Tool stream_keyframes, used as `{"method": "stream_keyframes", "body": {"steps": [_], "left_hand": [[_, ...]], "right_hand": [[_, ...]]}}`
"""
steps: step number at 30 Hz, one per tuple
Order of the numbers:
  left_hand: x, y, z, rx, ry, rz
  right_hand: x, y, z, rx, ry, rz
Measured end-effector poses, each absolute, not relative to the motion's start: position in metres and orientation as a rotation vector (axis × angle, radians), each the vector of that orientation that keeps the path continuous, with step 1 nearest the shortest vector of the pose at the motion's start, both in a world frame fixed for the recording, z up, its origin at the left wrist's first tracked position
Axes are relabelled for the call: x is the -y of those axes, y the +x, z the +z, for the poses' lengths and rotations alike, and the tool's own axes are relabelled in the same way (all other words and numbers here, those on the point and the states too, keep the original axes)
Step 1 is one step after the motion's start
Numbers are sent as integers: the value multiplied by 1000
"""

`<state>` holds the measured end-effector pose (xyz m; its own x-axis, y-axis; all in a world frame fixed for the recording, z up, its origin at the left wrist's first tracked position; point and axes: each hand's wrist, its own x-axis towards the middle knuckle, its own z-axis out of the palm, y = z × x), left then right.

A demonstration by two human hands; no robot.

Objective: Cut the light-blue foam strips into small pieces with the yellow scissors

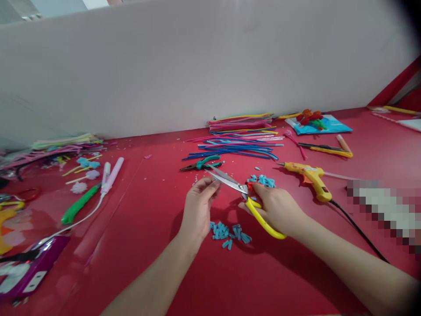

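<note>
Main risk: a nicked left fingertip. The scissors (230,183) are in front of the right hand (276,204), blades parted and pointing across to the left hand (199,206), right by its thumb and fingertips. Cause would be closing the blades without checking finger clearance.

Second: scattered bits. One blue pile (220,230) sits between the wrists, on the near side of the hands; another (265,181) is just beyond the right knuckles. A low wrist or a dipping handle could sweep either. Lesser: right forearm swinging outward could knock the glue gun (309,173), off to that hand's right.

Pose: both forearms come in from the near edge and converge, hands over the table. Right is wrapped on the scissor handles, grip part-spread to match the blades. Left has fingers bunched toward thumb; blade and fingers hide the gap, so can't tell if it's fully closed or pinching anything.
</note>
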<state>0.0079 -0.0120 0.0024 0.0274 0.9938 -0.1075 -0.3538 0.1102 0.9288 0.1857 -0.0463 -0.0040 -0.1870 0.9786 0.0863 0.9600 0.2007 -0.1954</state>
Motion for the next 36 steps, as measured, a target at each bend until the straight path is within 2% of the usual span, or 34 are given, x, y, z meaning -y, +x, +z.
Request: {"method": "stream_keyframes", "body": {"steps": [18,36], "left_hand": [[17,5,-4,-896,818,1297],[17,5,-4,-896,802,1319]], "right_hand": [[52,190,-19,2382,-1809,114],[54,190,-17,2411,-1800,-51]]}}
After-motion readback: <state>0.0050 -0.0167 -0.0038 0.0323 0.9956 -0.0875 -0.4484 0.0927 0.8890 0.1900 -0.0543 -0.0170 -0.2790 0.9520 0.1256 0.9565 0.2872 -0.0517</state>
